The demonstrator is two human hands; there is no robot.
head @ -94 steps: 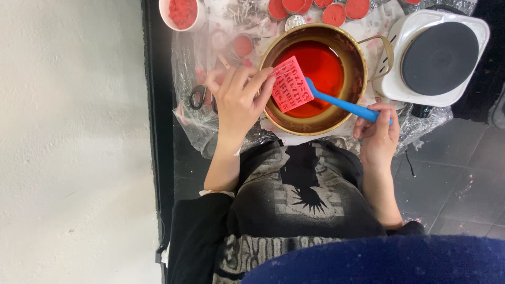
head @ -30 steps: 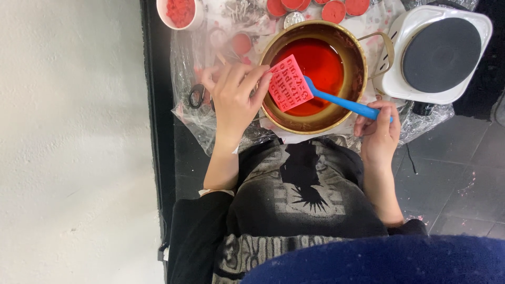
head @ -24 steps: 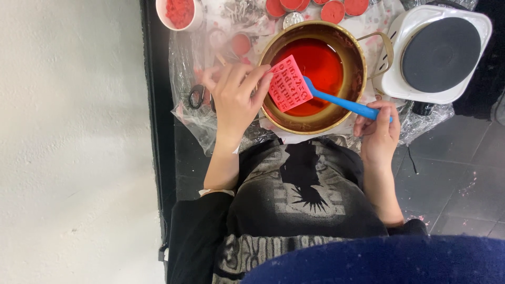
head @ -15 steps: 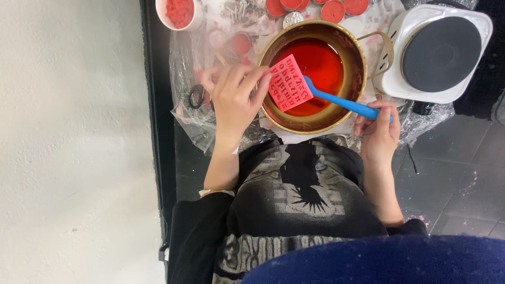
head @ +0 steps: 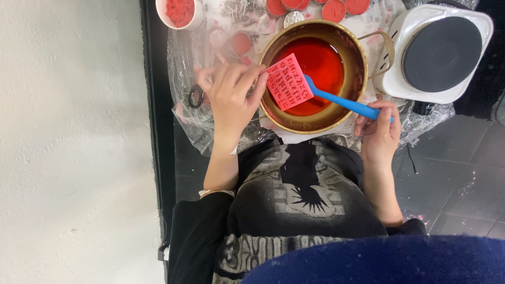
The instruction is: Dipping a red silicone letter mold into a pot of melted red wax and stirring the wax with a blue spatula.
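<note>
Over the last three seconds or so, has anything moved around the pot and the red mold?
Almost nothing. The left hand still holds the red mold at the pot rim, perhaps shifted very slightly. The right hand still grips the blue spatula handle, its blade under the mold. The hot plate and small red-filled cups stayed put.

Evenly and softly lit, bright on the pale wall [head: 68, 131] at left, dim over the dark floor [head: 452, 173] at right. Faint sheen on the red liquid in the brass pot [head: 357, 58]. Sharp around that pot; blurred on the blue fabric [head: 389, 263] below it. No hard shadows.
</note>
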